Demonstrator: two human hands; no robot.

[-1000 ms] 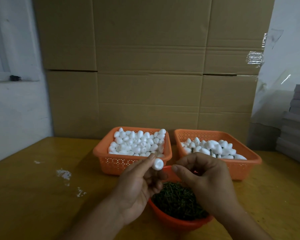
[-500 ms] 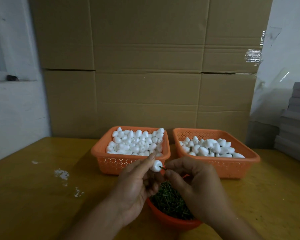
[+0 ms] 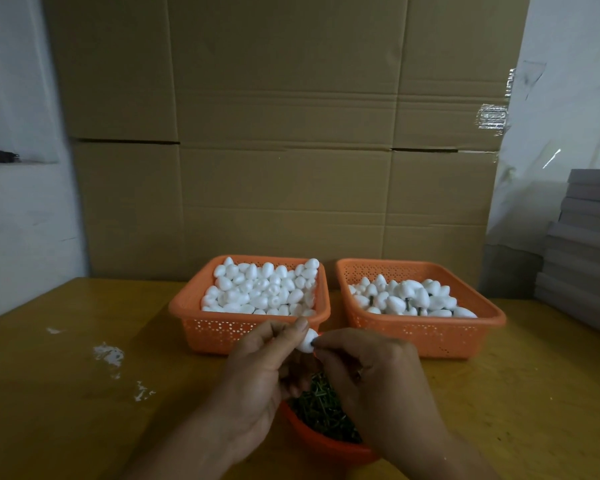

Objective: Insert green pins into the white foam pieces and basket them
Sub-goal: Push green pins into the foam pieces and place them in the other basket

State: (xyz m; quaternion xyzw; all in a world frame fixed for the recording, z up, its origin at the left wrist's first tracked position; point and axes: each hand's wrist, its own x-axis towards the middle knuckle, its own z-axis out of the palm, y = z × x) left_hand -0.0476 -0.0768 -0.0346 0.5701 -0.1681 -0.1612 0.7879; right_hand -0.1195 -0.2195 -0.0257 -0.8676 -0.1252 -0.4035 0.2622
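**Two hands meet on one foam piece above the bowl of pins**

The left hand (image 3: 257, 372) is raised with its palm turned inward, thumb and forefinger curled to pinch a small white foam piece (image 3: 307, 342) at the fingertips. The right hand (image 3: 378, 379) comes in from the other side, back of the hand toward the camera, its fingertips bunched and pressed against the right end of that same piece. A dark speck shows where those fingertips meet the foam (a green pin, most likely, though too small to tell for sure). Both wrists reach up from the bottom edge of the view, and the hands almost touch each other.

Directly beneath them sits an orange bowl (image 3: 323, 445) heaped with green pins (image 3: 321, 410); the hands cover much of it.

Just behind the hands stand two orange baskets side by side on the yellow table (image 3: 84, 410). The left basket (image 3: 201, 323) is full of plain white foam pieces (image 3: 264, 289). The right basket (image 3: 465, 337) holds a lower pile of foam pieces with dark pin heads (image 3: 409, 297) showing among them.

White crumbs (image 3: 110, 353) are scattered on the table to the left. A wall of cardboard boxes (image 3: 284, 133) rises behind the baskets, and a stack of grey boards (image 3: 582, 251) stands at the right edge.
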